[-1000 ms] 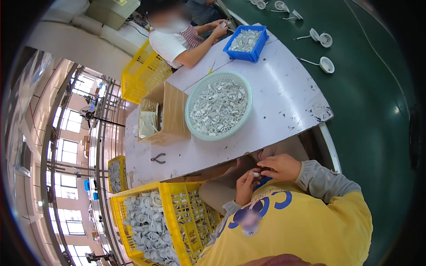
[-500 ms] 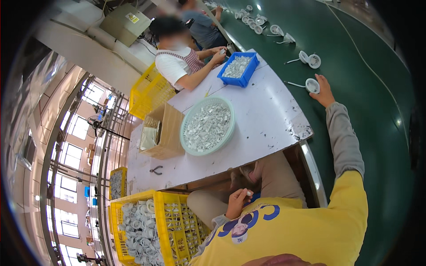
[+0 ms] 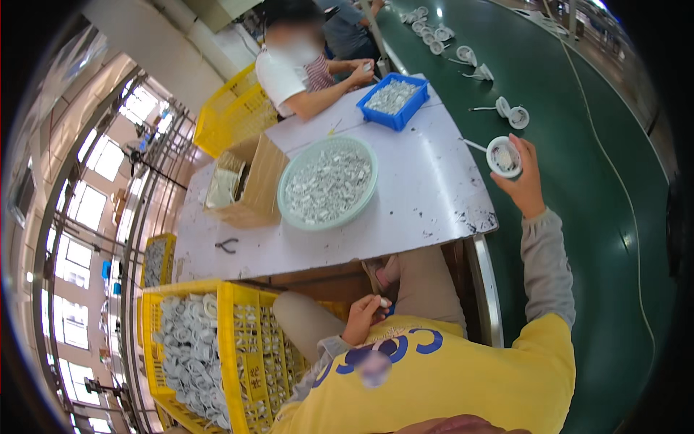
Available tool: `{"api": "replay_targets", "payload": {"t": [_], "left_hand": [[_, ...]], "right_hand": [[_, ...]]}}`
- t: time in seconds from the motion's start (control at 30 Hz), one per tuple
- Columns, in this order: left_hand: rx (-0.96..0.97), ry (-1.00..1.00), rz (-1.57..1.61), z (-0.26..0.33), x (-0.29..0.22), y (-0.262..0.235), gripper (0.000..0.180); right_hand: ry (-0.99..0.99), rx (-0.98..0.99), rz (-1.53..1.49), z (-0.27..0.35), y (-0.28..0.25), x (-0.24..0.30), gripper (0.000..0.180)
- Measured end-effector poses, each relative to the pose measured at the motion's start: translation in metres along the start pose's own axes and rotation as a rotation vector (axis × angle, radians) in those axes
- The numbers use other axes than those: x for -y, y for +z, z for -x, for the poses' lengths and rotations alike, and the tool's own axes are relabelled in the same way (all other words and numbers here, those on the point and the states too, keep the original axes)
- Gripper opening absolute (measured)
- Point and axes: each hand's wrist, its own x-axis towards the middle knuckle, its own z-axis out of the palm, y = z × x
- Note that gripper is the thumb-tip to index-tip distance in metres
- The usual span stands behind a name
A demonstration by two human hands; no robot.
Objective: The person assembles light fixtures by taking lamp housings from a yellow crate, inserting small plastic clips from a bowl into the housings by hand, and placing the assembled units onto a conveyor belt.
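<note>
Right hand's gripping a round white fixture just off the table's right edge, left hand's pinching something tiny.

So the right hand (image 3: 526, 181) is clasping the round white fixture (image 3: 504, 158) by its rim, thumb on one side, fingers on the other, over the green belt (image 3: 578, 246) running along the table (image 3: 426, 173); can't tell if it's touching the belt. Its white cable (image 3: 473, 145) is pointing toward the table's edge. Left hand (image 3: 363, 318) is sitting below the table's near edge, fingers curled on a small white piece (image 3: 384, 301), too small to make out. On the table, a mint basket (image 3: 325, 226) is holding loads of little white parts, with a cardboard box (image 3: 266, 188) sitting beside it.
</note>
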Motion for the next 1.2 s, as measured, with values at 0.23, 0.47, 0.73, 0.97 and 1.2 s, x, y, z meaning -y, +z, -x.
{"api": "replay_targets", "payload": {"t": [0.23, 0.47, 0.73, 0.97, 1.2], "left_hand": [[0.129, 0.145, -0.016, 0.004, -0.014, -0.010, 0.022], [0.042, 0.491, 0.164, 0.017, -0.017, -0.034, 0.023], [-0.191, 0.701, 0.346, 0.030, -0.035, -0.058, 0.027], [0.026, 0.505, 0.195, 0.013, -0.029, -0.055, 0.028], [-0.004, 0.407, 0.147, 0.010, -0.038, -0.066, 0.024]], "right_hand": [[-0.152, 0.137, -0.193, 0.052, 0.033, 0.126, 0.071], [-0.194, 0.465, -0.519, 0.094, 0.086, 0.166, 0.075], [0.176, 0.911, -0.754, 0.109, 0.115, 0.183, 0.074], [-0.317, 1.073, -0.458, 0.107, 0.149, 0.186, 0.071], [-0.091, 1.227, -0.612, 0.080, 0.175, 0.211, 0.065]]}}
